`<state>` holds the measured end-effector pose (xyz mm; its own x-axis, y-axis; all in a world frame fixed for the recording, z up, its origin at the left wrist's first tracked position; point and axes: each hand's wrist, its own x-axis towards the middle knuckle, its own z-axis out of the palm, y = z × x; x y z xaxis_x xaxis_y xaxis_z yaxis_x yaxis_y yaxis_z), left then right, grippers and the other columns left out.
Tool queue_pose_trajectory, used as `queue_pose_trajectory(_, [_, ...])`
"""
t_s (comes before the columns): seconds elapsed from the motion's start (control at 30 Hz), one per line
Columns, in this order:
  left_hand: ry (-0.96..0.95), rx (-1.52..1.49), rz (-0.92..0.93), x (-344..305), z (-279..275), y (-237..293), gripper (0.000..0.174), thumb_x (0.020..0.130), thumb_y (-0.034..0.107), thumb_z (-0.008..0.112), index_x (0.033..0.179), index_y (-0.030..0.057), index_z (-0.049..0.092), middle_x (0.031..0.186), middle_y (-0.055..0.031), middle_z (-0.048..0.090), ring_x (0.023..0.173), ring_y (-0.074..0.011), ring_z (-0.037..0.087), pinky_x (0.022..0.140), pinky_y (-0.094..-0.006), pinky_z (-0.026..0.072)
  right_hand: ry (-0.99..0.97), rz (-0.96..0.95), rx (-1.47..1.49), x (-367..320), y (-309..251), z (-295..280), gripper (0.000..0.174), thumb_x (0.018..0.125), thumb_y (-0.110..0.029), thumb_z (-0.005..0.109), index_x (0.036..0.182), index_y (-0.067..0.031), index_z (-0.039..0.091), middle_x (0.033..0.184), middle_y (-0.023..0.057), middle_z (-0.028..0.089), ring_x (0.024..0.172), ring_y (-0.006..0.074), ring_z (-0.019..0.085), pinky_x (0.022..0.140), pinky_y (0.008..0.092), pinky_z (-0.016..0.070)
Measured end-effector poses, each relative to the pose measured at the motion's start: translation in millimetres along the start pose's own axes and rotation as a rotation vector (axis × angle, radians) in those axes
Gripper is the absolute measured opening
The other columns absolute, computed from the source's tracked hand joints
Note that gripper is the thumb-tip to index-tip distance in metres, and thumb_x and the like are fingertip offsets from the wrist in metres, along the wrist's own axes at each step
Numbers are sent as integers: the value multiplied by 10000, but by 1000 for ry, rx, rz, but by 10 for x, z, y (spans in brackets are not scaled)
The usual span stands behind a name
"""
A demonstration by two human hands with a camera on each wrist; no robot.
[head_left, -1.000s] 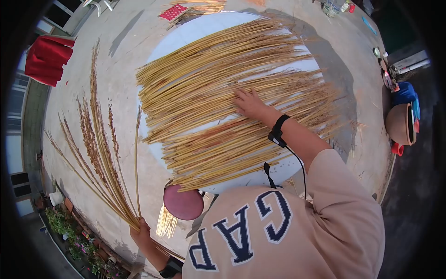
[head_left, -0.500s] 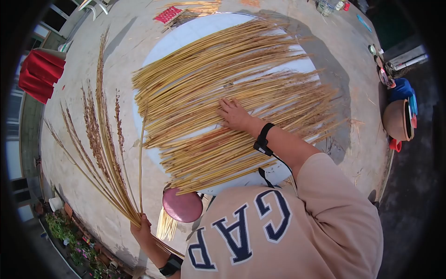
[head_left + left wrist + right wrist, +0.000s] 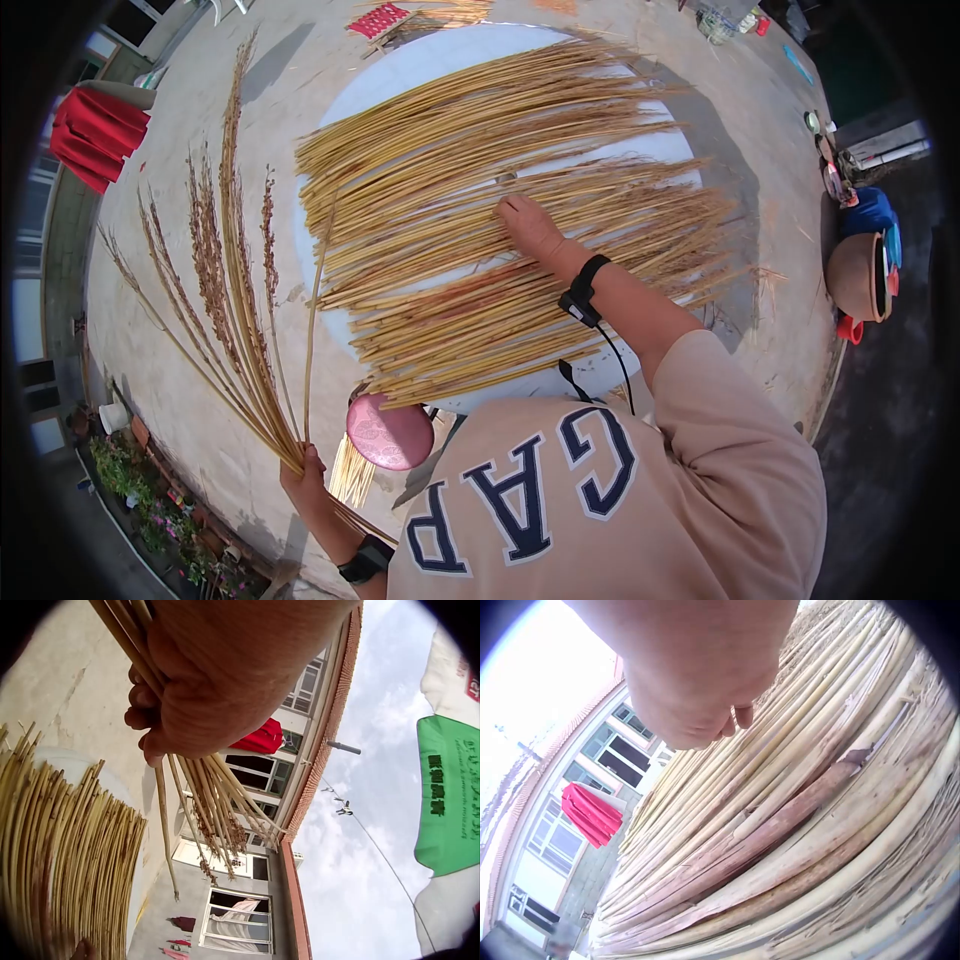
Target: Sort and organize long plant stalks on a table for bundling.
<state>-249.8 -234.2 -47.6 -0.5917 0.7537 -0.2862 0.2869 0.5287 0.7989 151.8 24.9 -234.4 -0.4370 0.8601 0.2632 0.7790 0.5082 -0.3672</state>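
Note:
Out to the left, my left hand (image 3: 308,475) grips a bundle of sorghum stalks (image 3: 245,385), their brown seed heads fanning up and away. The left wrist view shows the fingers wrapped round the stalks (image 3: 208,791). Many cut sorghum stalks (image 3: 440,300) lie side by side across a round white tabletop (image 3: 345,110), feathery ends to the right. Over the middle of these rows is my right hand (image 3: 532,225), fingers curled down and pinching at a stalk. Its fingertips are partly hidden by the hand in the right wrist view.
A round pink stool (image 3: 390,435) stands at the table's near left edge, beside more pale stalks (image 3: 352,470) below. Red cloth (image 3: 97,135) hangs at far left above the concrete yard. Potted plants (image 3: 140,490) line the lower left; a clay pot (image 3: 857,278) stands right.
My right hand has gone from spread fingers on the stalks to curled, pinching fingers, shifting slightly. The left hand keeps its grip while the bundle has swung a little to the right.

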Motion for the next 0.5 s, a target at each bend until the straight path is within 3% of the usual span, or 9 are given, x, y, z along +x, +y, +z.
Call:
queue_pose_trajectory(0.1, [4, -19, 3, -31, -12, 10, 65, 800, 65, 541, 839, 14, 538, 599, 13, 458, 517, -57, 402, 473, -191, 305, -27, 84, -72, 237, 73, 24, 254, 723, -25, 576, 974, -40, 545, 975, 120, 493, 964, 295, 474, 839, 366, 426])
queue_pose_trajectory(0.17, [-9, -28, -34, -61, -40, 34, 55, 794, 48, 536, 835, 12, 537, 610, 9, 460, 531, -57, 409, 487, -189, 315, -176, 194, -232, 352, 60, 16, 278, 751, -30, 571, 1027, -48, 536, 1039, 120, 493, 1024, 295, 449, 876, 402, 401])
queue_pose_trajectory(0.27, [-11, -11, -29, -90, -82, -12, 51, 792, 39, 531, 832, 7, 534, 616, 5, 461, 540, -60, 417, 497, -191, 325, -351, 212, -333, 409, 61, -10, 290, 778, -52, 568, 1065, -59, 526, 1086, 118, 486, 1072, 291, 422, 900, 429, 372])
queue_pose_trajectory(0.4, [10, 8, 37, -94, -89, -104, 59, 815, 91, 546, 837, 38, 533, 545, 17, 455, 432, -33, 355, 392, -175, 247, -189, 141, -325, 347, 129, 87, 269, 739, -41, 567, 1005, -68, 535, 1009, 115, 495, 994, 278, 460, 837, 433, 385])
queue_pose_trajectory(0.5, [13, 11, -39, -116, -64, -43, 57, 799, 50, 534, 833, 3, 533, 616, 1, 461, 538, -66, 420, 497, -199, 331, -288, 182, -338, 370, 85, -45, 252, 791, -57, 545, 1042, -82, 537, 1054, 102, 504, 1034, 269, 448, 846, 417, 378])
